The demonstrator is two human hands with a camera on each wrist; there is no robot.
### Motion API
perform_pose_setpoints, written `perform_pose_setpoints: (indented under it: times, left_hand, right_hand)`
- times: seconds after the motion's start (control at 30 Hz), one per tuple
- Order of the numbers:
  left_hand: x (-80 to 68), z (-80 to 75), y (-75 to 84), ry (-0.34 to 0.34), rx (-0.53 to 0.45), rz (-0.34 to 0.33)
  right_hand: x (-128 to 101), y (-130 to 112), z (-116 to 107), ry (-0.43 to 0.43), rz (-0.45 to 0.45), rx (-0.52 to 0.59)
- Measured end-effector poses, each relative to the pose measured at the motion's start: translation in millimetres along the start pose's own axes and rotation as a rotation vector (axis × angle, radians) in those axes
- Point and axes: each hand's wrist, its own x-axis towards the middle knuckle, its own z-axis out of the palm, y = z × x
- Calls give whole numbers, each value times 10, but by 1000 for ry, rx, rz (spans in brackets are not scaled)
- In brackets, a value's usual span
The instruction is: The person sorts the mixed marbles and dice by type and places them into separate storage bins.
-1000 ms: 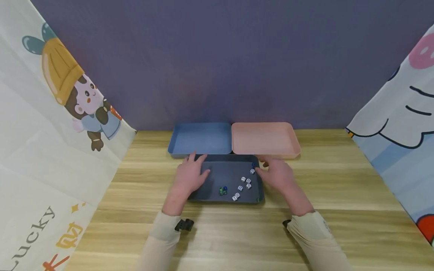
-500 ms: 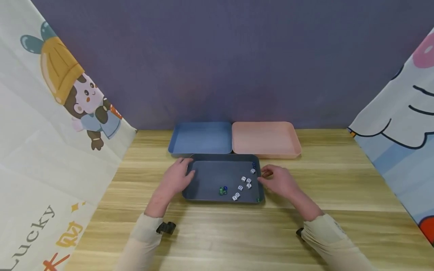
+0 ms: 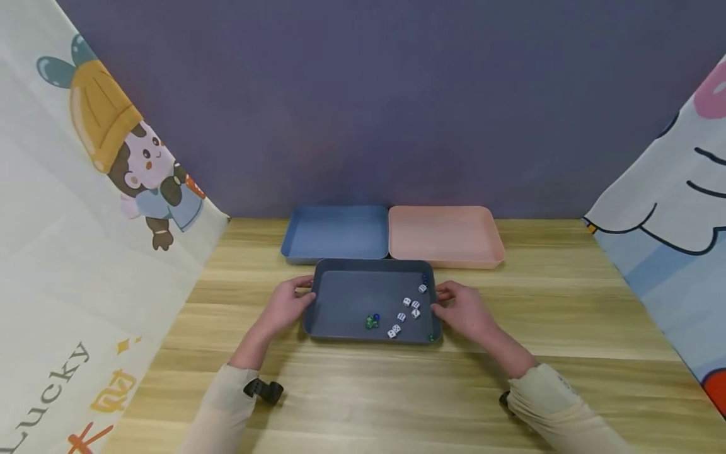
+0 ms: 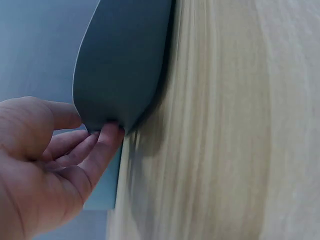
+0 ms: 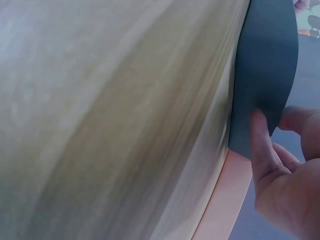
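Observation:
A dark grey tray (image 3: 351, 293) lies on the wooden table (image 3: 567, 315) in front of me. Several white dice (image 3: 409, 306) and a few green and blue marbles (image 3: 372, 321) sit in its right and near part. My left hand (image 3: 300, 295) grips the tray's left rim. In the left wrist view its fingers (image 4: 102, 147) curl under the tray wall (image 4: 125, 65), with the thumb over the edge. My right hand (image 3: 442, 297) grips the right rim. In the right wrist view a finger (image 5: 261, 145) presses the tray's outer wall (image 5: 265, 65).
An empty blue tray (image 3: 340, 233) and an empty pink tray (image 3: 445, 236) stand side by side just behind the grey one, against a purple back wall. Printed cloth panels close off the left (image 3: 85, 239) and right (image 3: 675, 239) sides of the table.
Both hands have slid outward and back toward me. The left hand came off the tray's far left corner onto the left rim, and the right hand settled on the right rim.

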Motion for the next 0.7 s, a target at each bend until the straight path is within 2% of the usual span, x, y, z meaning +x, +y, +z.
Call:
perform_pose_setpoints:
  times: [0.2, 0.47, 0.7]
  left_hand:
    - [3, 2, -61, 19, -33, 22]
    - [48, 55, -79, 37, -108, 17]
    - [58, 151, -65, 10, -131, 50]
  right_hand:
    - [4, 18, -7, -8, 5, 18]
    - [45, 85, -79, -19, 10, 36]
    - [-5, 162, -151, -16, 12, 16]
